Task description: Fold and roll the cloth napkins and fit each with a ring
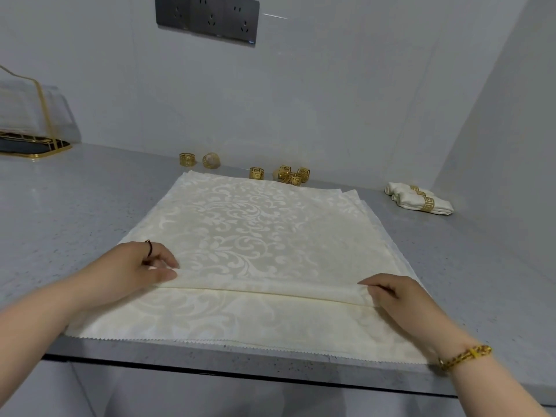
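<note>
A stack of cream damask napkins [255, 230] lies flat on the grey counter [75, 200]. The near edge of the top napkin is lifted off the stack and turned over toward the wall, forming a long folded ridge [264, 288]. My left hand [132, 266] pinches the left end of that ridge. At the right end, my right hand [394, 296] pinches the same edge. Several gold napkin rings [256, 173] stand loose along the back of the counter by the wall. Two rolled napkins [419, 198], each wearing a gold ring, lie at the back right.
A gold wire holder on a dark tray [33, 144] stands at the far left against the wall. A dark socket panel [207, 19] is mounted on the wall above. The counter's front edge [240, 365] runs just below the napkins, and a side wall closes the right.
</note>
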